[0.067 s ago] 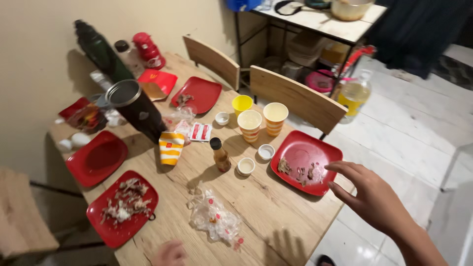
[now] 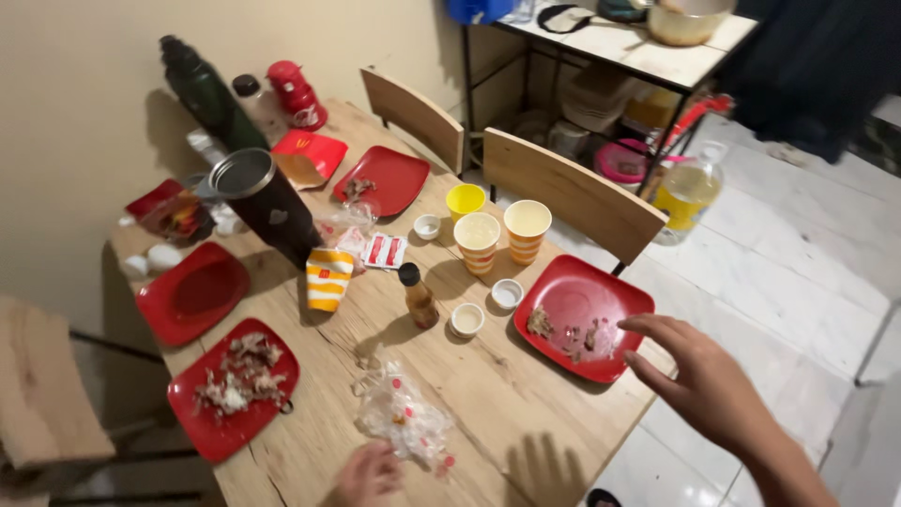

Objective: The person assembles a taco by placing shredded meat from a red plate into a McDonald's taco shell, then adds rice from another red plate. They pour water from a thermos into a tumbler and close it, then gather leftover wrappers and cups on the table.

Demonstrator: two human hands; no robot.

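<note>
Two hands: right hand (image 2: 699,380) fingers spread near red plate (image 2: 584,314); left hand (image 2: 368,474) fingers touching plastic wrapper (image 2: 402,415), grip unclear.
Plate: looks stiff, greasy; take by rim.
Wrapper: limp, light.

Warm overhead indoor light, hard shadows, slight motion blur, wide-angle edges.

Red square plate (image 2: 601,305): lies flat at the table edge nearest the chair, one corner toward the camera. Glossy, mostly bare; brown food scraps clustered on its near-left part.

Crumpled clear plastic wrapper (image 2: 399,413): red spots, lies loose on the wood near the front table edge, bunched and irregular.
</note>
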